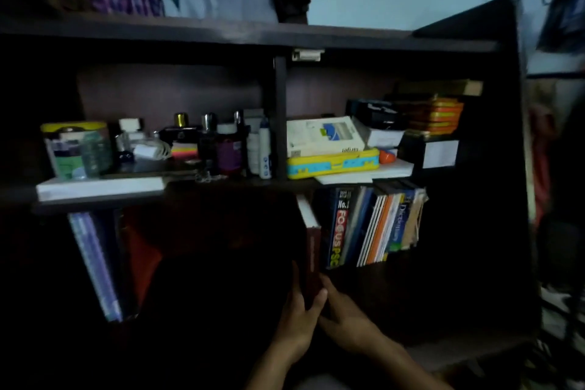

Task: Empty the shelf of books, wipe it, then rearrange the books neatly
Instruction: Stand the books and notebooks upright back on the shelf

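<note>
- dark wooden shelf unit fills pretty much the whole view, and the lower bay is super dim
- row of upright books on the right of the lower shelf, all leaning a bit. One dark spine reads "No.1 FOCUS PSC" and a blue-green one says "Dictionary"
- tall pale purple book leaning at the left end of the same lower shelf, writing too blurry to read
- white box up on the middle shelf, printed "target" upside down, sitting on a yellow and blue plastic case
- thick dark red hardback book with white page edges, standing upright just left of the row, lower corner between both hands
- left hand grasps its bottom edge, thumb curled onto the spine
- right hand touches the same corner, but I cannot tell how tightly it's closed
</note>
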The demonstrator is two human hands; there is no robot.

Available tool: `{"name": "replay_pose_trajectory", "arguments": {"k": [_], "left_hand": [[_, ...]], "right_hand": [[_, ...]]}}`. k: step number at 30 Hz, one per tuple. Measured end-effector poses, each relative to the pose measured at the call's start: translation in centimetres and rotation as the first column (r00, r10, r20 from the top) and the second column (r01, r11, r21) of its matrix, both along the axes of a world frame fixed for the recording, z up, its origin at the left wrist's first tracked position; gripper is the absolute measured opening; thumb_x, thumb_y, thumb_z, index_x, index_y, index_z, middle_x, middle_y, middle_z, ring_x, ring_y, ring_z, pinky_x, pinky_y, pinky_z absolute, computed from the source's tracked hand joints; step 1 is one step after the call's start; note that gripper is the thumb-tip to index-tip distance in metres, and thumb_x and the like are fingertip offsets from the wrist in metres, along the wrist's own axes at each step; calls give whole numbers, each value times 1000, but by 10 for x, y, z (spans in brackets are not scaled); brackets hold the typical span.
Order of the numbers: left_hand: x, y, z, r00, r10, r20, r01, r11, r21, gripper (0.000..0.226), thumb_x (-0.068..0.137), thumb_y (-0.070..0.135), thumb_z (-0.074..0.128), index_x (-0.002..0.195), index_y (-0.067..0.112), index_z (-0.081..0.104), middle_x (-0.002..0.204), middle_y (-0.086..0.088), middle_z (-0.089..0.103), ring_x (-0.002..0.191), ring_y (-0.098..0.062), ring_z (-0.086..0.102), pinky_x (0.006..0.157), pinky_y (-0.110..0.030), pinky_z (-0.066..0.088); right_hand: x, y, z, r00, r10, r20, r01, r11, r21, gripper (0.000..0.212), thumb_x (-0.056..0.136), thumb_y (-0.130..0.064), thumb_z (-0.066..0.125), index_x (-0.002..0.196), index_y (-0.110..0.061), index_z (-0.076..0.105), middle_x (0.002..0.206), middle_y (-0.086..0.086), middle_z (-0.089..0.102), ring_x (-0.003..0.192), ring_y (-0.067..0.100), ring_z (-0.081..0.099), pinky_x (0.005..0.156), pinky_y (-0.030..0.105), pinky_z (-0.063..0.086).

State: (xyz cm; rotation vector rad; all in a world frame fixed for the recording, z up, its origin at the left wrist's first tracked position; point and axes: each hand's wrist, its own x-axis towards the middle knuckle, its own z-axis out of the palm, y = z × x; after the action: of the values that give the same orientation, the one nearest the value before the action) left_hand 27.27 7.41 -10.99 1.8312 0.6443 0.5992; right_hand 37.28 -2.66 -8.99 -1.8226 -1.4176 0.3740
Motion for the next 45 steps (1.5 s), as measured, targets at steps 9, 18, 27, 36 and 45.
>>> {"name": "replay_pose_trajectory", "arguments": {"k": [9,18,27,36,45], "left_hand": [[35,27,-5,989,113,93,-123,987,108,95,76,75,51,157,41,15,162,6,29,145,-17,35,114,-37,36],[21,26,-5,977,-3,215,-52,966,254,76,70,82,57,136,47,41,149,25,20,138,-3,32,108,-32,41],[25,32,-8,979,62,195,-84,991,108,76,69,71,58,136,39,42,144,2,49,132,-18,50,114,-45,39],[24,32,-14,991,-105,80,77,950,303,82,81,21,73,140,60,31,144,12,52,133,-7,51,113,-39,43],[102,43,15,971,149,186,-216,879,425,89,76,13,82,153,16,37,150,-16,41,137,-34,43,114,-40,35]], "right_hand": [[33,30,-30,971,-224,77,213,968,135,61,93,-34,60,148,-34,34,134,-9,63,118,7,62,98,31,53],[25,13,-15,971,-222,-90,238,941,242,57,89,-30,73,137,-36,42,123,-27,59,113,-12,58,96,15,48],[20,-29,-29,906,-393,-155,421,873,246,72,82,-1,69,133,-44,43,110,-28,68,102,0,67,84,17,54],[21,-48,-18,861,-457,-222,502,832,236,30,86,-36,78,109,-47,62,95,-22,74,87,-5,69,81,25,58],[44,-61,-22,701,-608,-373,710,641,291,36,90,-31,72,124,-30,60,98,-18,68,89,-5,64,66,5,49]]}}
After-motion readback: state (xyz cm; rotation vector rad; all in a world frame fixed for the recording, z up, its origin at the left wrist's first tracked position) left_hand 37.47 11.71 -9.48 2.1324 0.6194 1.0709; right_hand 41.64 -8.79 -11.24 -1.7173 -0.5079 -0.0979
